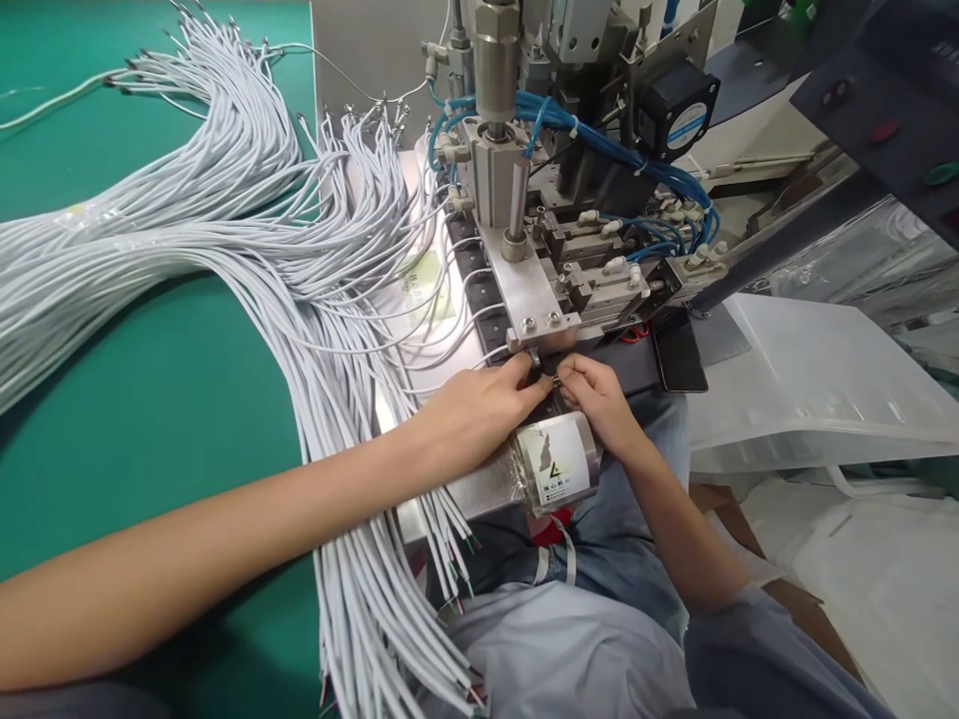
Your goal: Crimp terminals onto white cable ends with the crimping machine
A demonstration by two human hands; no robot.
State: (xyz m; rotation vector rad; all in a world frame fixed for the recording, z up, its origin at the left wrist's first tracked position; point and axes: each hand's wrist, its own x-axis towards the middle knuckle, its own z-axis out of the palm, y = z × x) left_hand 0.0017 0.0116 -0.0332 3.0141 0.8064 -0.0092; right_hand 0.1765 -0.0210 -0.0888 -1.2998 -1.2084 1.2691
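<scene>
My left hand (479,404) and my right hand (595,394) meet at the front of a metal press machine (524,270), just under its steel plate. Both hands pinch a small dark piece (550,380) between their fingertips; it looks like a cable end, though I cannot make it out. A large bundle of white cables (225,220) lies across the green table (150,399) and passes under my left forearm. Their stripped ends hang over the table edge by my lap.
Blue air hoses (636,160) and a small black fan (678,105) sit on the machine's upper right. A yellow-and-white warning label (558,461) is on the machine's front. A translucent plastic tray (809,379) stands to the right, with plastic sheeting below.
</scene>
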